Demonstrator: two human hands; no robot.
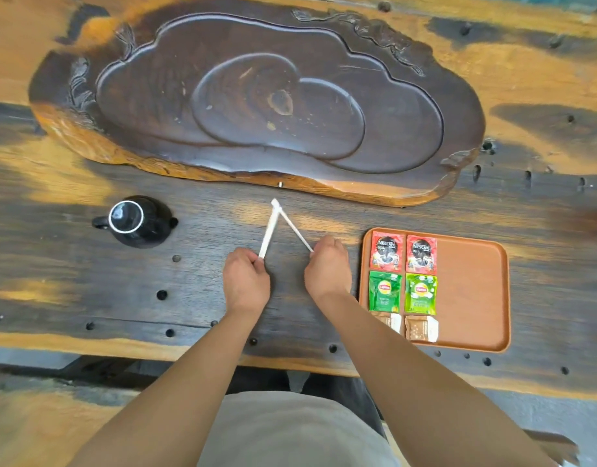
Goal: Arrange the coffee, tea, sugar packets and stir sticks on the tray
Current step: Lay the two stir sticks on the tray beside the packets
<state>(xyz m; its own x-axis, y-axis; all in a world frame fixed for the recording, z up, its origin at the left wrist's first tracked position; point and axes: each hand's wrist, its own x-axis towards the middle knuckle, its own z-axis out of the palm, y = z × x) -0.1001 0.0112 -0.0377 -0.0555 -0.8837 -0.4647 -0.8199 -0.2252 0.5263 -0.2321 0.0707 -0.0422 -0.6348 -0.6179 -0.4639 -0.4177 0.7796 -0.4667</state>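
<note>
An orange tray (472,291) lies at the right of the table. On its left half sit two red coffee packets (404,252), two green tea packets (402,293) below them, and two brown sugar packets (421,328) at the near edge. Left of the tray, my left hand (246,281) grips the near end of a white stir stick (268,232). My right hand (327,267) grips the near end of a second white stir stick (295,230). The sticks' far tips meet, forming a V above the table.
A black teapot (135,221) without a lid stands to the left. A large carved dark wooden tea board (256,106) fills the far side. The right half of the orange tray is bare. The table's near edge runs just below my forearms.
</note>
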